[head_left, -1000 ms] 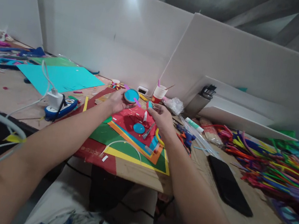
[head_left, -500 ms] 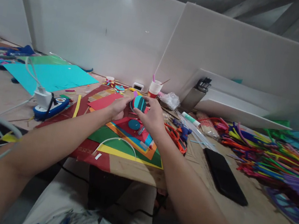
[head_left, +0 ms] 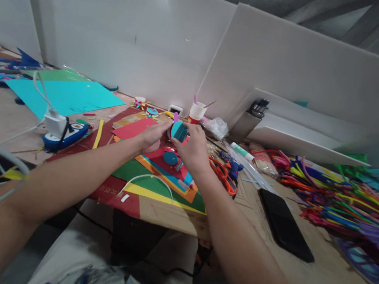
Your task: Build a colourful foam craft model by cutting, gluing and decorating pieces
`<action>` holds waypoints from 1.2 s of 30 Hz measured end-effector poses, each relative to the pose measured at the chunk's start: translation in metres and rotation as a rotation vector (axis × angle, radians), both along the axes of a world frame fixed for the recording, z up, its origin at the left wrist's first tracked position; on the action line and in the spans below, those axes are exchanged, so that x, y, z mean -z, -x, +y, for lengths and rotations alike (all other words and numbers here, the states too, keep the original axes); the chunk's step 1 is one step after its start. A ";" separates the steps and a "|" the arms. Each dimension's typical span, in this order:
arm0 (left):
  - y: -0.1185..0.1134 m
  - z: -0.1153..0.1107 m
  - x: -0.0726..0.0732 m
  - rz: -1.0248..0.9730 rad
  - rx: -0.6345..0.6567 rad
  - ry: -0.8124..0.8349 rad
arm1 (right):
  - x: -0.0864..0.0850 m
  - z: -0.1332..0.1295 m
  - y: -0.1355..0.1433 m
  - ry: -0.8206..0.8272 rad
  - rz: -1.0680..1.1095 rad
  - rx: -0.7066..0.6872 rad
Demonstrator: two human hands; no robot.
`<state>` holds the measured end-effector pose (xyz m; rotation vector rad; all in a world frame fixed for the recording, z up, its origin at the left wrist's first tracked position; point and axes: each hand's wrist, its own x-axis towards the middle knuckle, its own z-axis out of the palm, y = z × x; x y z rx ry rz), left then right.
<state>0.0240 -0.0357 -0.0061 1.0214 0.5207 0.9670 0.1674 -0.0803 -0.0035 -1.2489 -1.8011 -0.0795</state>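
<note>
Above the stacked coloured paper, my left hand (head_left: 153, 137) and my right hand (head_left: 195, 150) grip a small round paper craft piece (head_left: 178, 131) from both sides. Its face is teal with a darker band, its rim looks red and white, and a purple strip (head_left: 175, 117) sticks up beside it. The fingers of both hands are curled against it, some hidden. Below lies a blue disc (head_left: 170, 158) on red paper (head_left: 162, 156). A similar round piece (head_left: 151, 112) with coloured strips rests farther back.
Orange-handled scissors (head_left: 222, 173) and a glue stick (head_left: 242, 151) lie to the right, with a black phone (head_left: 285, 225) and bundled pipe cleaners (head_left: 338, 195). Paper cups (head_left: 197, 112) stand behind. At left are a blue power strip (head_left: 65, 137) and a turquoise sheet (head_left: 64, 97).
The round piece has turned slightly in my hands, its teal face now angled differently. Both hands stay in nearly the same place.
</note>
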 end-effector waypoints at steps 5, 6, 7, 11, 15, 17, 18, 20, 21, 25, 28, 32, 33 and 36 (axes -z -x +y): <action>-0.001 0.001 0.001 -0.067 0.000 -0.005 | 0.001 -0.001 0.002 -0.052 -0.030 -0.013; -0.001 0.001 0.000 -0.083 -0.002 0.007 | 0.001 -0.001 0.002 -0.049 -0.027 -0.008; -0.002 0.000 -0.001 -0.102 -0.006 0.020 | 0.000 -0.002 0.003 -0.047 -0.021 -0.003; -0.003 -0.004 -0.006 -0.171 -0.019 0.060 | -0.002 -0.007 0.006 -0.064 0.002 -0.010; -0.004 -0.008 -0.009 -0.182 -0.015 0.037 | -0.001 -0.009 0.008 -0.109 -0.007 -0.020; -0.006 -0.010 -0.009 -0.189 -0.009 0.000 | 0.000 -0.009 0.008 -0.131 -0.014 -0.019; -0.007 -0.010 -0.009 -0.191 -0.007 -0.018 | 0.001 -0.009 0.008 -0.137 -0.015 -0.018; -0.008 -0.009 -0.006 -0.193 0.003 -0.046 | 0.002 -0.008 0.007 -0.145 -0.017 -0.011; -0.009 -0.008 -0.004 -0.198 0.005 -0.059 | 0.003 -0.007 0.007 -0.152 -0.018 -0.005; -0.011 -0.003 0.003 -0.270 0.011 -0.140 | 0.005 -0.007 0.009 -0.216 -0.021 0.003; -0.011 -0.002 0.006 -0.319 -0.005 -0.185 | 0.005 -0.007 0.011 -0.265 -0.018 -0.007; -0.010 -0.002 0.006 -0.308 -0.017 -0.210 | 0.004 -0.008 0.011 -0.293 -0.024 -0.017; -0.010 -0.002 0.006 -0.295 -0.013 -0.218 | 0.004 -0.008 0.011 -0.290 -0.022 -0.017; -0.008 -0.002 0.005 -0.250 0.000 -0.245 | 0.003 -0.008 0.011 -0.269 -0.001 -0.024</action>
